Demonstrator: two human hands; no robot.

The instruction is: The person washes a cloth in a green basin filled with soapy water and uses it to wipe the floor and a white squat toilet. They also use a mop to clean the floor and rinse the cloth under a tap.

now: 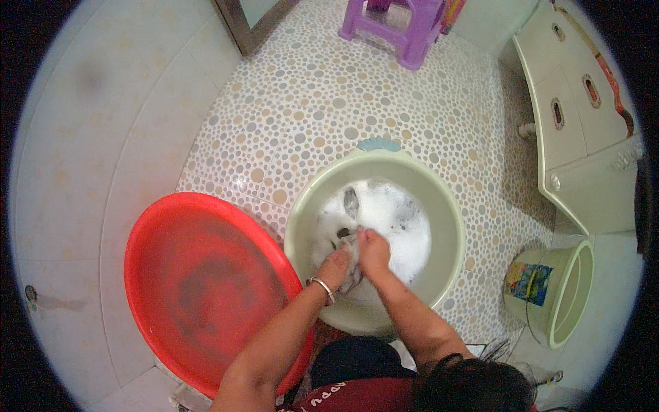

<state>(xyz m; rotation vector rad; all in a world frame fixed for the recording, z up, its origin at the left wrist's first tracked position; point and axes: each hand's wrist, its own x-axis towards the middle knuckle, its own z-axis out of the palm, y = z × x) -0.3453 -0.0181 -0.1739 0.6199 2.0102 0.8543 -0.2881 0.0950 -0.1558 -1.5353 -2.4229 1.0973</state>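
A pale green plastic basin (450, 221) stands on the floor before me, with white suds (406, 234) floating in it. Over the suds, my left hand (334, 267) grips a wet, greyish cloth (352, 275). My right hand (374, 250) is closed on the same cloth, just to the right of the left one. A silvery bracelet (324, 291) circles my left wrist. Foam and my fingers hide part of the cloth, and I cannot tell what kind of garment it is.
A large red basin (216, 268) leans at the left, beside the green one. On the right, a light green bucket (520, 309) stands below a pale cabinet (556, 118). A purple plastic stool (412, 41) is at the far end of the pebble-patterned floor (319, 113).
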